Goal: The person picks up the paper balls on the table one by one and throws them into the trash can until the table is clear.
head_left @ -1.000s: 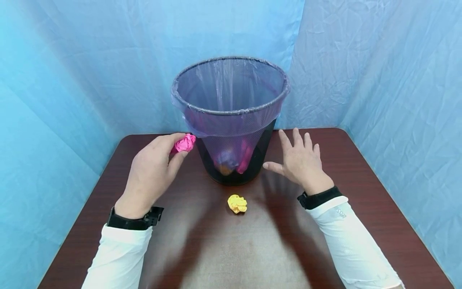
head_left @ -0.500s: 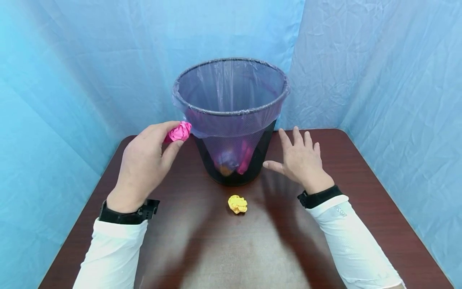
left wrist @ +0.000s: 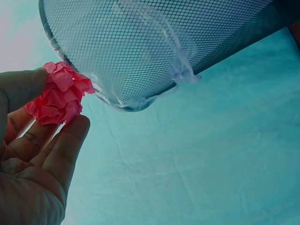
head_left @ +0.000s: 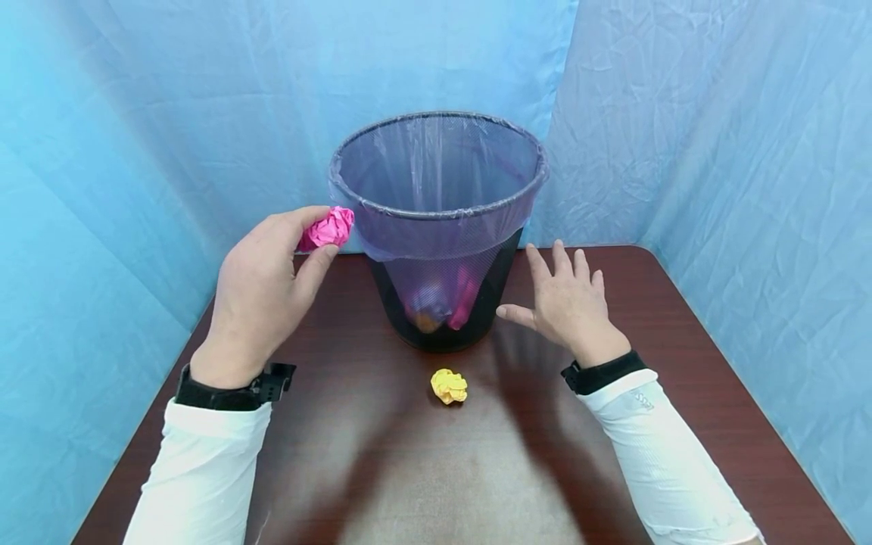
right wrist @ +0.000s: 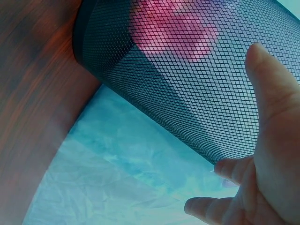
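Observation:
My left hand (head_left: 262, 280) pinches a crumpled ball of pink paper (head_left: 331, 227) between thumb and fingers, up beside the left rim of a black mesh wastebasket (head_left: 500, 265). In the left wrist view the pink paper ball (left wrist: 61, 93) overlaps the basket's rim. A thin, see-through purple bag (head_left: 436, 236) lines the basket and folds over its rim. My right hand (head_left: 568, 306) is spread with straight fingers to the right of the basket, holding nothing. In front of the basket a crumpled yellow paper ball (head_left: 450, 387) lies on the table.
Inside the liner, pink paper (head_left: 463, 299) and an orange-yellow ball (head_left: 428, 322) show through the mesh near the bottom. The basket stands towards the back of a dark brown wooden table (head_left: 681, 393). Light blue cloth (head_left: 715, 136) hangs behind and on both sides.
My left hand has risen and moved left with the pink paper ball, from beside the basket's wall to near rim height. The right hand and yellow ball have stayed put.

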Motion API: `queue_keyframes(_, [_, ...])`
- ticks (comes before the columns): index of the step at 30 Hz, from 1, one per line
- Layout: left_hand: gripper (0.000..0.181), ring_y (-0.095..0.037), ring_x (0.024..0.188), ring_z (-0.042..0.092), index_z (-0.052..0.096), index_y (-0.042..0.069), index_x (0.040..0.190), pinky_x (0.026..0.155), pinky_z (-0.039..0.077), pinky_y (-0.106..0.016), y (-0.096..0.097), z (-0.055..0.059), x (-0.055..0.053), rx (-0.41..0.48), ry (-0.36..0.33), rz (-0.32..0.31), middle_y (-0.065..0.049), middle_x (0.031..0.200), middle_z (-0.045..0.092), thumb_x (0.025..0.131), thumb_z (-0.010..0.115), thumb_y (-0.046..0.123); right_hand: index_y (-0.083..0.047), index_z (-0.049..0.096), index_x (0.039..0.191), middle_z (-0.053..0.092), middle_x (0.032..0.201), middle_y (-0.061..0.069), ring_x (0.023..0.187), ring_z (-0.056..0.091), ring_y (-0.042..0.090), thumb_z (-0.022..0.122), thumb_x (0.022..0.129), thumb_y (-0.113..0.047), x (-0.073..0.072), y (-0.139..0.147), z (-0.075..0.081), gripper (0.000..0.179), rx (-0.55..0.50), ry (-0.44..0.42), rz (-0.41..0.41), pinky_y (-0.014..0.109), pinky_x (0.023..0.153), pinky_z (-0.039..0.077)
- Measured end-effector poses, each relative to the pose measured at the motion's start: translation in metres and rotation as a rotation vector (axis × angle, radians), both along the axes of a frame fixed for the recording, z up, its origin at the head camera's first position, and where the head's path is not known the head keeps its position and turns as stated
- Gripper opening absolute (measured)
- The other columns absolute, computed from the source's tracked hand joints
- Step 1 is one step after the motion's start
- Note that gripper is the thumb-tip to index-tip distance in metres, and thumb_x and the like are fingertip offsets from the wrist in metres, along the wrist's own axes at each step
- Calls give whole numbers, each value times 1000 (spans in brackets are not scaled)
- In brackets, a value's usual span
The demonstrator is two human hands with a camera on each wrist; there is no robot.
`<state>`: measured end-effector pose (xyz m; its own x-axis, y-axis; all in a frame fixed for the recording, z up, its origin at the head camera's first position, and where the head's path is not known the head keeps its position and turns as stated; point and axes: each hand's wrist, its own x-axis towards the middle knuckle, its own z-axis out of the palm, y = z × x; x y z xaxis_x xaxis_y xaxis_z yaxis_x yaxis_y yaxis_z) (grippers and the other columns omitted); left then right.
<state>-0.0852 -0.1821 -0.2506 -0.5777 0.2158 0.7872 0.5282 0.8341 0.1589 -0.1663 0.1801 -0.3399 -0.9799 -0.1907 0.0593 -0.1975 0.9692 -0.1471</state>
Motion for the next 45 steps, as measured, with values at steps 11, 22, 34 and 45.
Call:
queue_keyframes(11, [46, -31, 100, 68, 66, 1, 135, 87, 58, -49, 4, 15, -7, 9, 17, -7, -18, 119, 73, 93, 80, 15, -20, 15, 169, 14, 169, 32, 153, 14, 59, 63, 85, -80, 0, 2, 0, 114, 1, 9, -1, 79, 115, 20])
queue_keyframes(22, [47, -30, 104, 69, 66, 2, 136, 90, 57, -49, 13, 22, -19, 29, 52, -28, -16, 122, 73, 93, 80, 15, -20, 14, 169, 14, 170, 31, 153, 13, 59, 61, 85, -81, -1, 2, 2, 114, 10, 4, -2, 79, 115, 19])
queue_keyframes(34, [44, -29, 110, 70, 67, 4, 136, 92, 58, -49, 27, 32, -33, 21, 48, -48, -14, 124, 74, 95, 77, 17, -19, 16, 169, 14, 169, 31, 153, 14, 58, 62, 86, -80, -1, 2, 7, 113, 4, 20, 5, 80, 115, 19])
queue_keyframes(45, [48, -30, 117, 68, 64, 2, 138, 98, 58, -46, 36, 34, -43, -24, 28, -42, -16, 130, 71, 96, 76, 24, -19, 16, 169, 15, 169, 32, 153, 14, 59, 62, 86, -80, -1, 0, 18, 113, -3, 48, 8, 80, 114, 20])
